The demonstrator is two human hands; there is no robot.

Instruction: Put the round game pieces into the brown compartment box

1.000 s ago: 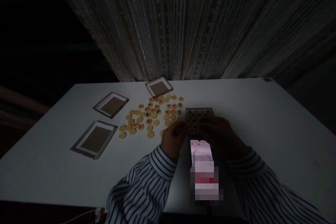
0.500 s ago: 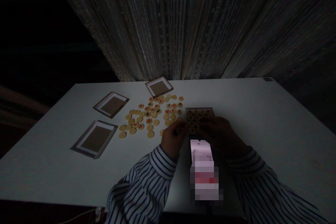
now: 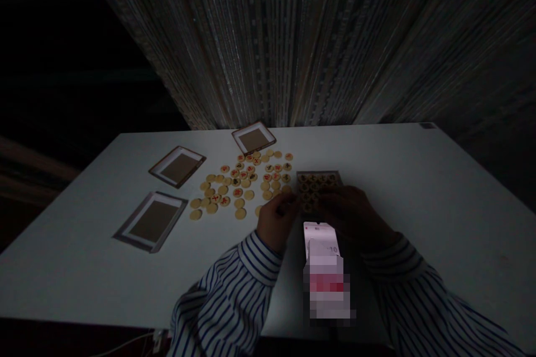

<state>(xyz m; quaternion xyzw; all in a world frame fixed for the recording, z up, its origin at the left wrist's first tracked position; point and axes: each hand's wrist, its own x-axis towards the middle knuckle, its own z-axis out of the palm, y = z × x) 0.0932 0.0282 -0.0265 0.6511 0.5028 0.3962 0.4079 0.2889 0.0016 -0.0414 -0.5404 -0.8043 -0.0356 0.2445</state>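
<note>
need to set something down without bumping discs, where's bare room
The white rectangular tabletop looks bare between the right hand and the right edge, and near left, between the grey-rimmed rectangular tray and the front edge. Crowded around the middle: round pale-yellow discs, the dark rectangular box of discs beside the left hand, the lit rectangular phone.

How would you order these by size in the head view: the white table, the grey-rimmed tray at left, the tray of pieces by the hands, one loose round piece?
1. White table
2. Grey-rimmed tray and tray of pieces: unsure, since the right hand hides part of the second
3. Loose round piece
</note>
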